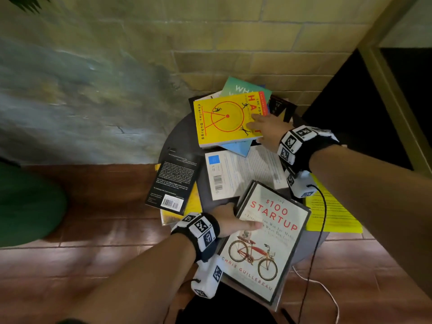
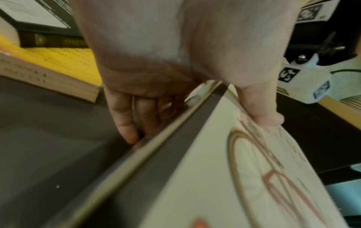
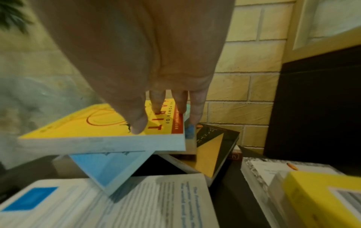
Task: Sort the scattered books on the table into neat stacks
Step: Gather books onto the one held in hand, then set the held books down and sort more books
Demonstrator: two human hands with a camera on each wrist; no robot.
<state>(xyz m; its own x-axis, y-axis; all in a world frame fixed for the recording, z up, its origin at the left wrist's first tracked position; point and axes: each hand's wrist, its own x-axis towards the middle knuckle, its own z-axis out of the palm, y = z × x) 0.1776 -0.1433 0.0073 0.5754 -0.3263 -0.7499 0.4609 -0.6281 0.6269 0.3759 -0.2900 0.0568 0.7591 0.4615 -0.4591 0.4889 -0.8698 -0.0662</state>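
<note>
The round dark table (image 1: 180, 134) carries scattered books. At its near edge lies "The $100 Startup" (image 1: 264, 242), a cream hardcover with red title lettering, a red bicycle and the author line "Chris Guillebeau"; its near corner overhangs the table edge. The left hand (image 1: 230, 222) grasps this book at its left edge: the thumb lies on the cover, and in the left wrist view the fingers (image 2: 125, 123) reach down along the edge, tips at the table surface. At the far side sits a loose pile topped by the yellow "The Power of Habit" (image 1: 224, 120), marked "Charles Duhigg", with a red circle and small running figures. The right hand (image 1: 264, 129) grips its right edge, thumb on the cover, fingers (image 3: 197, 111) curled over the far edge. Directly beneath it lies a blue-and-teal book (image 1: 238, 147) turned at an angle, white letters "WH" readable on its far end. Just right of the pile is a black-and-yellow book (image 1: 281, 108), title unreadable. Between the two held books lies a white book (image 1: 236, 174), back cover up, with a blue square and a barcode. To the left, a black book (image 1: 174, 181), back up with white text and a barcode, rests on a yellow book (image 1: 194, 206). A yellow printed sheet (image 1: 332, 211) lies at the table's right. Both wrists wear black bands with white marker blocks. Behind stand a yellow brick wall (image 1: 233, 31) and a reddish tile floor (image 1: 93, 230).
</note>
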